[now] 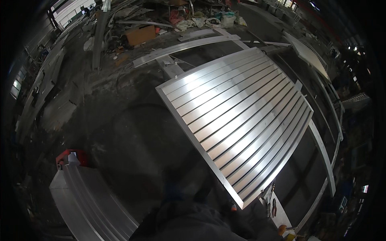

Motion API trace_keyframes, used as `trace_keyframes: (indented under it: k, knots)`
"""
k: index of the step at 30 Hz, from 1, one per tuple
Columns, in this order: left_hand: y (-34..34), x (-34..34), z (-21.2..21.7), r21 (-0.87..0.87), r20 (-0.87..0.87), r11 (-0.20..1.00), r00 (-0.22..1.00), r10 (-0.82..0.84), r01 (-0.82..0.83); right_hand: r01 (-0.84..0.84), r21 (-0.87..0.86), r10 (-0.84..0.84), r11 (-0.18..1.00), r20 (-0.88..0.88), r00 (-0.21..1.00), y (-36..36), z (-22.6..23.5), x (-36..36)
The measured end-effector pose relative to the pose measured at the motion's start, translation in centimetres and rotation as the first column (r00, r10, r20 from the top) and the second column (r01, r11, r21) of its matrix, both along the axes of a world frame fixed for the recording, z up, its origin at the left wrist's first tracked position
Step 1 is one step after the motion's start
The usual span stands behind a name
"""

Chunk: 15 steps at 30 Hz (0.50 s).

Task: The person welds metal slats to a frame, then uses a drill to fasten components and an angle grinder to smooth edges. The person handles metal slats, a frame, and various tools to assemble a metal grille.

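Neither of my hands shows in the head view; only my dark clothing (pixel 193 223) fills the lower middle edge. In front of me, to the right, lies a large slatted metal panel (pixel 237 120) of shiny parallel strips in a frame, resting on a metal stand. At my lower left sits a stack of long grey metal profiles (pixel 86 201) with a red tool (pixel 70 156) at its far end.
Dark workshop floor (pixel 120 120) stretches ahead. Long metal bars (pixel 185 46), a cardboard box (pixel 140 35) and scrap piles lie at the back. Another slatted panel (pixel 307 54) stands at the far right. Small hand tools (pixel 273 207) lie under the panel's near corner.
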State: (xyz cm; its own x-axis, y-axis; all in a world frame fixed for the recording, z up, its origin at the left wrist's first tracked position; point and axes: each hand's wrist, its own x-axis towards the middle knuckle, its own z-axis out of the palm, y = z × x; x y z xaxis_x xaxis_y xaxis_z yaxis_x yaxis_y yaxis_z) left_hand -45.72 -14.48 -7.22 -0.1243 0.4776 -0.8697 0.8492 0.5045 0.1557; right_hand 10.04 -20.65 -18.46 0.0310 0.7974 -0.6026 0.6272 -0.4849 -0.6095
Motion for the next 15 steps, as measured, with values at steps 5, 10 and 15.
trace_keyframes:
  k: [5, 10, 15]
  knots:
    - [-1.3, -5.5, -2.1, -0.057, 0.014, 0.998, 1.0, -0.017, 0.018, 0.315, -0.117, -0.335, 0.942, -0.266, 0.904, 17.8, 5.1, -10.4]
    - [-2.1, -14.6, -1.7, -0.1, 0.019, 0.993, 0.998, -0.055, 0.056, 0.265, -0.065, -0.272, 0.962, -0.288, 0.918, 26.4, 10.4, -22.6]
    - [1.8, -24.7, -0.9, -0.095, -0.037, 0.96, 0.962, -0.27, 0.265, 0.168, -0.118, -0.192, 0.979, -0.242, 0.951, 28.5, 7.0, -29.3]
